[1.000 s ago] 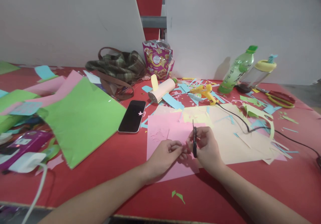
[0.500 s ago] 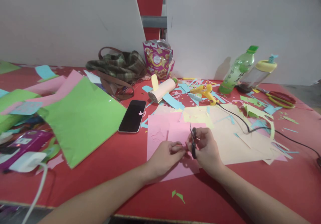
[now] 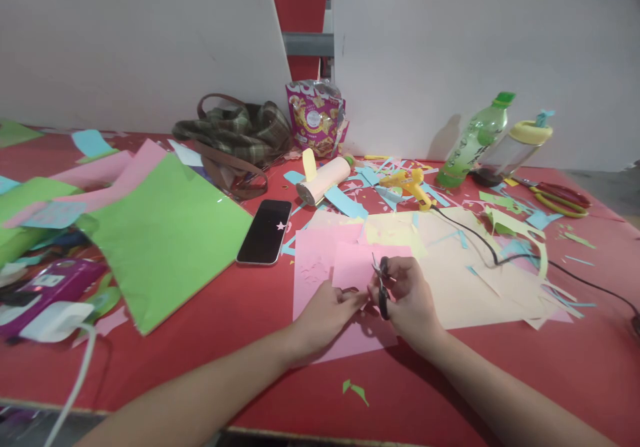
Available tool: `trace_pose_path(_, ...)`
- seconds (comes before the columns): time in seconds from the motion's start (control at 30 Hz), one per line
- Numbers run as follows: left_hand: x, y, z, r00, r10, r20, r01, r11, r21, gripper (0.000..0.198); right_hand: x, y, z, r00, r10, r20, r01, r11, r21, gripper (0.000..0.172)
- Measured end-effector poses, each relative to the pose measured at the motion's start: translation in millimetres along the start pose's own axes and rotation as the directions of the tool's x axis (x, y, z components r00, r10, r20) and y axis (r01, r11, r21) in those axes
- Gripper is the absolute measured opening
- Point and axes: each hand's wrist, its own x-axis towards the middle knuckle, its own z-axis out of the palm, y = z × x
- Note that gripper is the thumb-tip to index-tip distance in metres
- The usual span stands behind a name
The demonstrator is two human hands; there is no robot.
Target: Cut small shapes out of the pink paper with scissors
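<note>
Small black-handled scissors [image 3: 383, 293] are in my right hand [image 3: 411, 302], their blades pointing up and away from me, slightly apart. My left hand [image 3: 327, 319] is closed in a pinch, fingertips close to those of my right hand. A small bit of pink paper seems to be between the fingertips, mostly hidden by them. Both hands are above a pink paper sheet [image 3: 313, 287] on the red table, with a smaller pink piece [image 3: 350, 265] lying on top of it. Thin curved cut marks or scraps show on the sheet's left part.
Left of the sheet lies a phone [image 3: 265, 232] with a small pink star on it, then a green sheet [image 3: 165, 233]. A pink paper roll [image 3: 325, 181], a yellow glue gun [image 3: 407, 183] with a black cord, scraps and a green bottle [image 3: 475, 140] are behind.
The scissors have shifted slightly left and their blades have turned, now leaning left and showing a gap. My fingertips have come closer together, covering more of the pink bit.
</note>
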Motion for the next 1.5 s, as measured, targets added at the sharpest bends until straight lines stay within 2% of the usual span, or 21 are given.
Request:
trace_pose_path(0.23, 1, -3, -1.2, 1.0, 0.014, -0.016, -0.013, 0.998, 0.055, 0.025, -1, 2, -2, 1.0, 0.028, 0.012, -0.028, 0.999, 0.02, 0.035)
trace_pose_path(0.47, 2, -2, -3.0, 0.999, 0.035, -0.008, -0.034, 0.99, 0.135, 0.021, 0, 4, -2, 1.0, 0.0, 0.02, -0.001, 1.0, 0.028, 0.036)
trace_pose_path(0.6, 3, -8, -3.4, 0.999, 0.029, -0.041, -0.022, 0.987, 0.161, 0.024, -1, 4, -2, 0.999, -0.017, 0.027, 0.017, 1.0, 0.024, 0.039)
trace_pose_path(0.73, 4, -11, -2.9, 0.998, -0.016, -0.055, 0.022, 0.992, 0.128, 0.029, -2, 3, -1, 0.998, -0.048, 0.027, 0.047, 0.999, 0.025, 0.041)
trace_pose_path(0.97, 2, -4, -1.1, 0.997, -0.025, -0.071, 0.029, 0.998, 0.055, 0.029, -3, 2, -1, 0.999, -0.025, 0.044, 0.023, 0.999, 0.034, 0.04)
trace_pose_path(1.17, 0, 6, 1.3, 0.99, -0.033, -0.14, 0.045, 0.996, 0.077, 0.024, 3, -6, -1, 0.998, -0.05, -0.036, 0.05, 0.999, -0.009, 0.034)
trace_pose_path(1.27, 1, 8, -2.4, 0.982, 0.02, -0.185, 0.009, 0.987, 0.158, 0.028, 7, -12, -1, 0.992, -0.09, -0.088, 0.088, 0.996, -0.025, 0.034)
trace_pose_path(1.33, 3, 8, -6.4, 0.978, 0.063, -0.2, -0.028, 0.984, 0.174, 0.03, 9, -13, -2, 0.994, -0.069, -0.089, 0.067, 0.997, -0.03, 0.031)
trace_pose_path(1.5, 9, 3, -14.7, 0.957, 0.159, -0.243, -0.155, 0.987, 0.032, 0.024, 11, -13, -3, 0.998, 0.06, 0.021, -0.059, 0.997, -0.041, 0.026)
